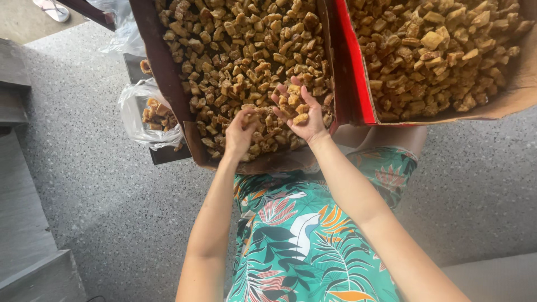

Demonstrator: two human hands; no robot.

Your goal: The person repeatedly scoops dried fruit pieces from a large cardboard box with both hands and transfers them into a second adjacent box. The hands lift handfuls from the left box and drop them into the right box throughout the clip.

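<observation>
A brown cardboard box (168,72) full of small golden-brown candy chunks (240,50) lies in front of me. My right hand (299,112) is turned palm up over the box's near end, cupping several of the chunks. My left hand (240,133) is curled down into the pile just left of it, fingers closed around some pieces. Both forearms reach up from my lap, which is covered by green leaf-patterned cloth (302,235).
A second cardboard box with a red inner wall (351,61) holds more chunks at the right. A clear plastic bag (146,114) with some chunks sits left of the first box. Speckled grey floor (100,184) surrounds me, with grey steps (22,223) at the left.
</observation>
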